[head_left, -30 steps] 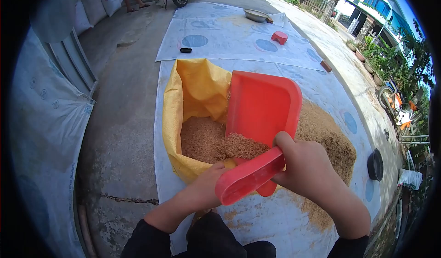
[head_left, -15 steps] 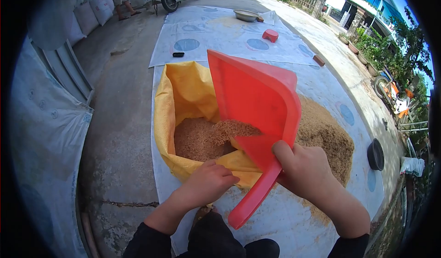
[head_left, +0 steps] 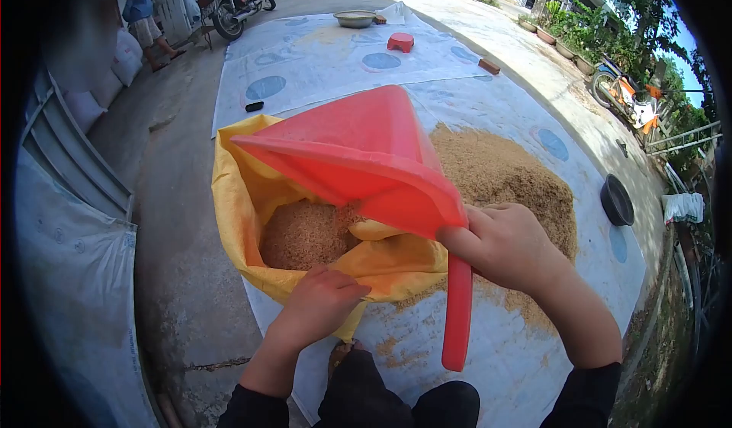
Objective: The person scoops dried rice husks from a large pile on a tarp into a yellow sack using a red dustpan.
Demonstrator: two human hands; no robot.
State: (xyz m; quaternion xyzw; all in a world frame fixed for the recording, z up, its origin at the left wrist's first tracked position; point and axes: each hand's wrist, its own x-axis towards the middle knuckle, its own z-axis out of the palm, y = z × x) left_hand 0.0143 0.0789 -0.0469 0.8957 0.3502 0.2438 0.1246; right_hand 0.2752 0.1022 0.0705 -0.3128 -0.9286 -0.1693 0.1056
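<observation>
My right hand (head_left: 503, 246) grips a red plastic dustpan (head_left: 343, 134) near the base of its handle. The pan is tipped over the mouth of a yellow woven sack (head_left: 236, 222), with its underside facing up. Inside the sack lies loose brown husk-like grain (head_left: 301, 234). With fingers curled over the near rim, my left hand (head_left: 324, 302) holds the sack. Beside the sack on the right, a pile of the same looking grain (head_left: 507, 176) spreads over the pale sheet (head_left: 488, 359).
Ahead on the sheet are a red stool (head_left: 400, 42), a metal basin (head_left: 355, 19), a brick (head_left: 489, 66) and a small black object (head_left: 254, 106). A dark basin (head_left: 617, 199) stands at the right edge. Motorbikes, white sacks and another person (head_left: 145, 20) are farther back.
My right hand has turned the dustpan further over, its scoop swinging left and down above the sack. Grain that was sliding off it is now mostly in the sack. The view has shifted.
</observation>
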